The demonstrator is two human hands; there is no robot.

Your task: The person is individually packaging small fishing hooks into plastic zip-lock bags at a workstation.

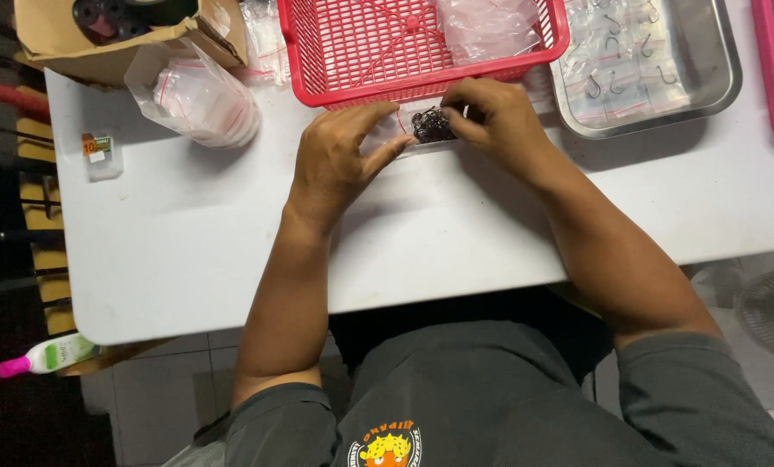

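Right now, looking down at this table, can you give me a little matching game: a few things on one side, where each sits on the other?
Things:
1. red basket
2. metal tray
3. cardboard box
4. small clear bag of dark bits

Places:
A. far left corner of the table
B. between the left hand and right hand
C. right of the basket
D. just beyond both hands

Pairs: 1-D, 2-C, 3-A, 4-B

Clear bag stack (198, 99) beside brown carton (58, 39)
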